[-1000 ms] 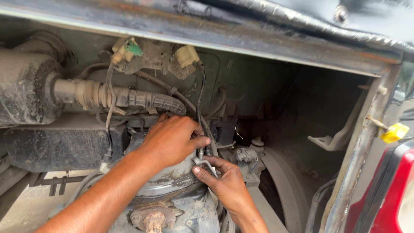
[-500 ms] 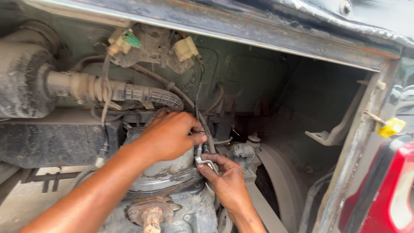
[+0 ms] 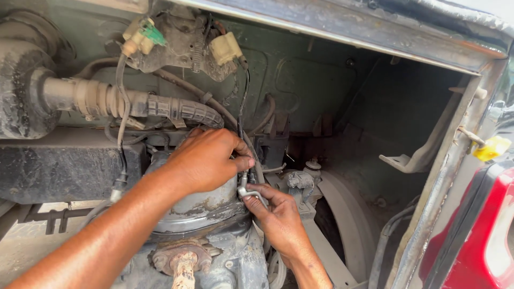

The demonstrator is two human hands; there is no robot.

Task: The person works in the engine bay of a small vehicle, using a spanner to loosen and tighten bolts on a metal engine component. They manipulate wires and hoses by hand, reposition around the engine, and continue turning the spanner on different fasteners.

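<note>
Gripping a small bent metal pipe fitting (image 3: 247,191) beside the round grimy housing (image 3: 201,206), the right hand (image 3: 278,219) pinches its elbow while the left hand (image 3: 206,160) clasps the thin black cables (image 3: 242,115) above. Stiff, light, probably greasy; best held at the bend.

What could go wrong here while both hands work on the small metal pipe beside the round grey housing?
The right hand may slip off the thin bent metal pipe, since every surface looks grimy. The left hand pinches the fitting close to black hanging cables, which could be tugged. Rusty parts such as the corroded stud could scrape skin.
</note>
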